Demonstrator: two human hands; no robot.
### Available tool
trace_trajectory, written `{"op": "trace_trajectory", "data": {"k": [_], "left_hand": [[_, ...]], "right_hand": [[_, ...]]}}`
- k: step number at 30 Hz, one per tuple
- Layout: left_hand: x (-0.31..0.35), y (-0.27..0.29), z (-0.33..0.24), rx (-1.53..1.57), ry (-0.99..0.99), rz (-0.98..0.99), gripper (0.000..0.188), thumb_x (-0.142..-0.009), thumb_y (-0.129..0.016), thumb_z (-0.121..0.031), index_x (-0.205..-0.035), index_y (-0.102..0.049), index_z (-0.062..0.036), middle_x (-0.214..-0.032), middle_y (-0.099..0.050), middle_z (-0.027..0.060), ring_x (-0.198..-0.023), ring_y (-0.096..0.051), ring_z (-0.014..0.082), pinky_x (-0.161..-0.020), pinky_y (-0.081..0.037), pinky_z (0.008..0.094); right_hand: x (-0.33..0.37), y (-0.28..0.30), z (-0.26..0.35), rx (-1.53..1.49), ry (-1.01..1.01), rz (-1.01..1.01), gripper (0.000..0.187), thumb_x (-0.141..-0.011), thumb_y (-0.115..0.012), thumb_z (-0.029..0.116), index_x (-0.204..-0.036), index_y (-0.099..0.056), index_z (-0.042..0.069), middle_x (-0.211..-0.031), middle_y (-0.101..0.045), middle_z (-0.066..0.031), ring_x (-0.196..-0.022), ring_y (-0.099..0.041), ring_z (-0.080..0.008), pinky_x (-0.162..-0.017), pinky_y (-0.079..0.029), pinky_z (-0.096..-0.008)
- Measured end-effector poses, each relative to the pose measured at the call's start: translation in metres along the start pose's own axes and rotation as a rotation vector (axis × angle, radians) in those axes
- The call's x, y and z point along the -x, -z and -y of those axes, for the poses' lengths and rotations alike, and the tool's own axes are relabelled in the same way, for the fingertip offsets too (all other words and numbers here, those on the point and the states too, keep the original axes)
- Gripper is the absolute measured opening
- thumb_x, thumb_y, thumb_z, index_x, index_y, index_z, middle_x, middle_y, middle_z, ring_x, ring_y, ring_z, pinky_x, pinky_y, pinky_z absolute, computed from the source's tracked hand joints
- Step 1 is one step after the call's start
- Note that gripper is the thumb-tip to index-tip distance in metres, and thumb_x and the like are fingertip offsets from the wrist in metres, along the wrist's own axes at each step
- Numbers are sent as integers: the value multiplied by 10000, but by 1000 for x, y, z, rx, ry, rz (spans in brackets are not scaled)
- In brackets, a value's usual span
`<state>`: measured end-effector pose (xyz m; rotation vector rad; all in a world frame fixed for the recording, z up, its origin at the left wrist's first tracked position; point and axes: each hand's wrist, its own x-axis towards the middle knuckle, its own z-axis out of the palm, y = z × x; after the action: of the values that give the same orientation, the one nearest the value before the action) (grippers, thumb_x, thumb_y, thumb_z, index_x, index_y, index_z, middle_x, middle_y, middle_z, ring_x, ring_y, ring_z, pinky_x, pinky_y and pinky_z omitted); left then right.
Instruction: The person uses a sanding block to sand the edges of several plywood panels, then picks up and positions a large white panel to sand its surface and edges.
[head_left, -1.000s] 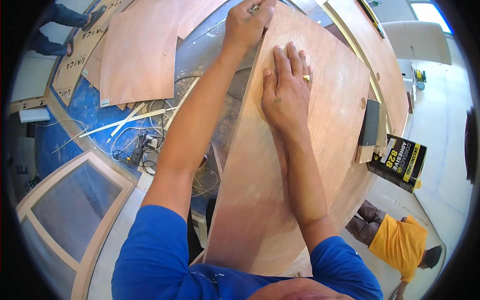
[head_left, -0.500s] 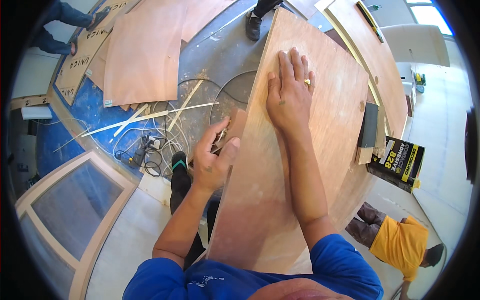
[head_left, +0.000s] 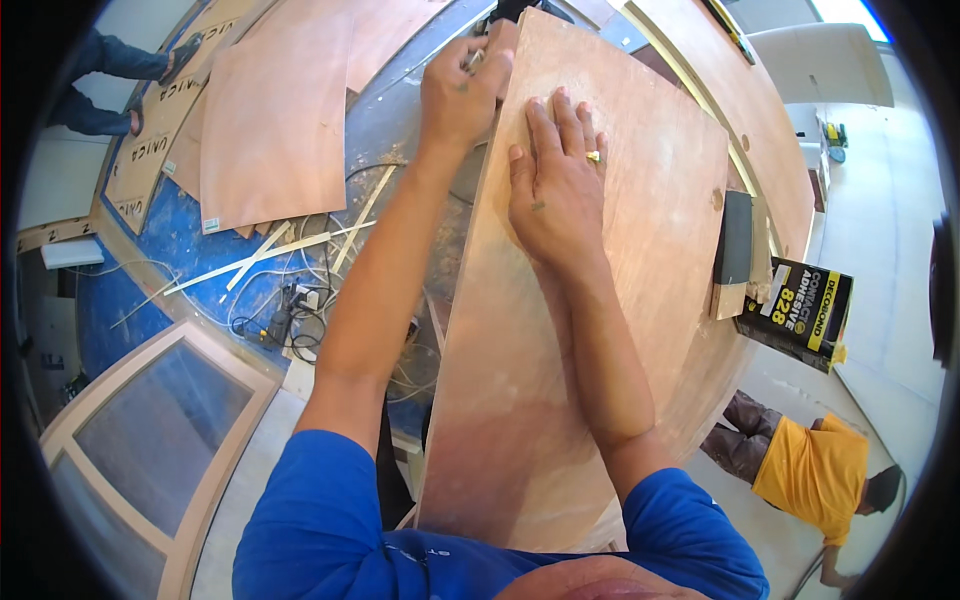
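"Wooden panel: location and surface?"

"Directly before the person, running from the body toward the top of the view. The face is light brown with visible grain, darker and redder toward the near end; one round brown mark sits near the right edge."

"State of the grip?"

"Left hand is closed around a small brown block with a metal part, at the panel's left edge near the far end. Blurring prevents confirming contact with that edge. Right hand grips nothing; it rests palm down on the face, fingers extended, a ring on one finger."

"Items alongside?"

"On the right, a dark block and a black container with yellow markings, near each other. A longer board lies beyond, at upper right."

"Condition of the room?"

"Floor at left is partly blue, with scattered debris, crossed pale strips and tangled cables. Thin brown sheets lie at upper left. A framed door-like piece with a greyish pane occupies lower left."

"Other persons?"

"A person in a yellow shirt bends at lower right; another's legs show at upper left."
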<state>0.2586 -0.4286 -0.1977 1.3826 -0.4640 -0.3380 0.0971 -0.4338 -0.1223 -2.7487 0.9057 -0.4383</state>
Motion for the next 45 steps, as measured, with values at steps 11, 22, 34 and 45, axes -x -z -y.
{"op": "trace_trajectory", "data": {"k": [11, 22, 34, 45], "left_hand": [[48, 16, -27, 137, 174, 21, 360, -965, -690, -307, -1162, -711, -6, -855, -658, 11, -605, -508, 79, -516, -378, 269], [176, 81, -82, -145, 170, 52, 496, -956, -703, -268, -1319, -633, 64, -1226, -695, 162, -1093, -654, 192, -941, -513, 322], [-9, -12, -2, -111, -103, -45, 418, -925, -709, -342, -1105, -733, 35, -834, -727, 142, -724, -666, 185, -684, -522, 319], [-160, 3, 41, 209, 370, -111, 394, -941, -695, -355, -791, -713, 9, -739, -703, 188, -697, -667, 321, -724, -531, 426]], "right_hand": [[-7, -1, -5, -4, -7, -21, 522, -1010, -542, 293, -1484, -512, 75, -1621, -372, -214, -1530, -281, -422, -1252, -165, -570], [0, -1, 2, -12, 7, -4, 526, -1009, -538, 259, -1494, -497, 58, -1622, -367, -221, -1530, -271, -437, -1255, -165, -567], [-1, 2, -5, -22, 9, 32, 549, -995, -553, 231, -1503, -479, 37, -1623, -348, -245, -1523, -256, -479, -1244, -160, -607], [-3, 0, 9, -45, 9, 8, 527, -999, -560, 255, -1490, -500, 73, -1623, -364, -206, -1529, -269, -433, -1245, -163, -599]]}}
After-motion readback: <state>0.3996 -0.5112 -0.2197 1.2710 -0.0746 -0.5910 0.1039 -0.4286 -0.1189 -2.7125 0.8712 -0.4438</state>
